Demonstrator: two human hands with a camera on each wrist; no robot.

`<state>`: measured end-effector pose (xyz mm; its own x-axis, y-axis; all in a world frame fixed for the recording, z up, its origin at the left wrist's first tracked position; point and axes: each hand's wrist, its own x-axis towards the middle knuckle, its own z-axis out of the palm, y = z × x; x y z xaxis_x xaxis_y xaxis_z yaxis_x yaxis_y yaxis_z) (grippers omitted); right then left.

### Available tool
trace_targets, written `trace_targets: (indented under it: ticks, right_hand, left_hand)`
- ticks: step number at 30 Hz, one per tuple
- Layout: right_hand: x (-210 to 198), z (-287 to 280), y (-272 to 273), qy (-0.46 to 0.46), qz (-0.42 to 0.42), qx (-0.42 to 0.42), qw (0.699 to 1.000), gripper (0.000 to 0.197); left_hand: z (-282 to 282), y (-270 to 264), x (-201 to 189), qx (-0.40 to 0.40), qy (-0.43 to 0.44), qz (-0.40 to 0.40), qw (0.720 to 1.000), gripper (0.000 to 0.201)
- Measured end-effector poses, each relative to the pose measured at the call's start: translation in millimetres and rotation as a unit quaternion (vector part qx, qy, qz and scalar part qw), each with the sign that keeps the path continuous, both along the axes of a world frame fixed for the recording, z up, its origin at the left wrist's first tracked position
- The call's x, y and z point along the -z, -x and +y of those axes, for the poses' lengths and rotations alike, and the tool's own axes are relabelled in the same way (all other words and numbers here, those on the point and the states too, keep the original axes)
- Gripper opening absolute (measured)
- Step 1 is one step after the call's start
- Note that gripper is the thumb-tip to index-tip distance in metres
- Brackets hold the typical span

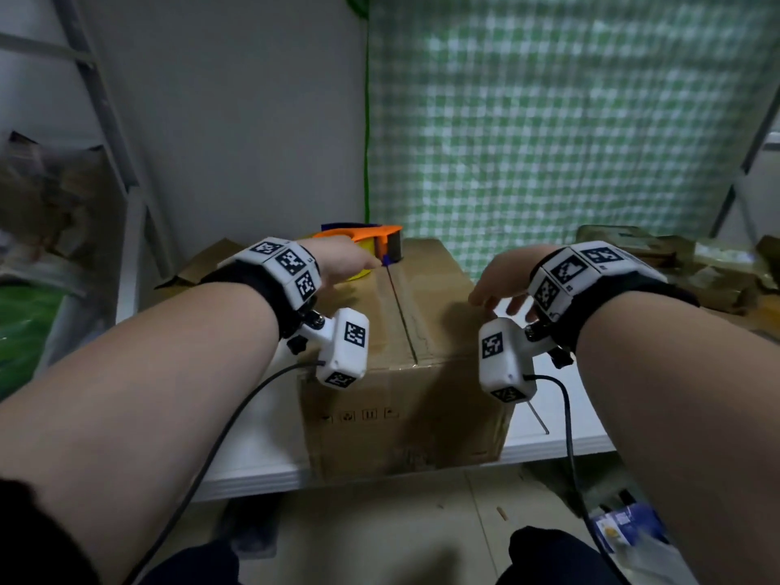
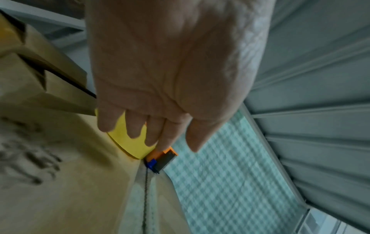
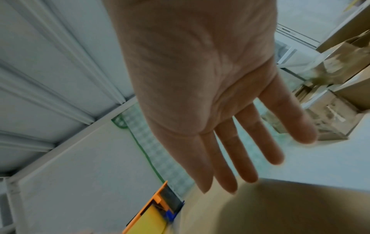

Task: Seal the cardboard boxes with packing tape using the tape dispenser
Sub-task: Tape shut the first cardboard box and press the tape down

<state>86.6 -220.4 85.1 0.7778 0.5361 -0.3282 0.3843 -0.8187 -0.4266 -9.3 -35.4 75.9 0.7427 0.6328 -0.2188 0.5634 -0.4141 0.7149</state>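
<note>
Your hands are both hovering over the cardboard box (image 1: 405,331) sitting on the white bench (image 1: 261,458). Left hand (image 1: 342,259) is reaching, fingers loosely extended, gripping nothing, at the orange tape dispenser (image 1: 371,242) resting on the box's far edge by the taped seam. Right hand (image 1: 502,280) is hanging open, fingers straight.

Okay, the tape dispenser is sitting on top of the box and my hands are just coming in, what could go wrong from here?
1. The tape dispenser sits at the far edge of the box; a clumsy reach by the left hand could knock it off the back.
2. Its toothed blade faces out beside the left hand's fingers, so they could get nicked.
3. The right hand is open above the lid, not pressing; the box may slide when tape is pulled.
</note>
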Motion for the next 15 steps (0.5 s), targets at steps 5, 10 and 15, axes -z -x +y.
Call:
trace_targets:
  ticks: [5,10,15]
  right_hand:
    - [-4,25,-23,-0.021,0.019,-0.027,0.999,0.018]
    - [-2,52,-39,-0.042,0.044,-0.028,0.998,0.036]
    - [1,63,-55,-0.030,0.063,-0.039,0.997,0.036]
  left_hand:
    - [5,-41,-3,0.086,0.076,0.006,0.993,0.027]
    - [14,-78,0,0.122,0.070,0.043,0.989,0.030]
    - [17,-98,-4,0.153,0.056,0.194,0.967,0.070]
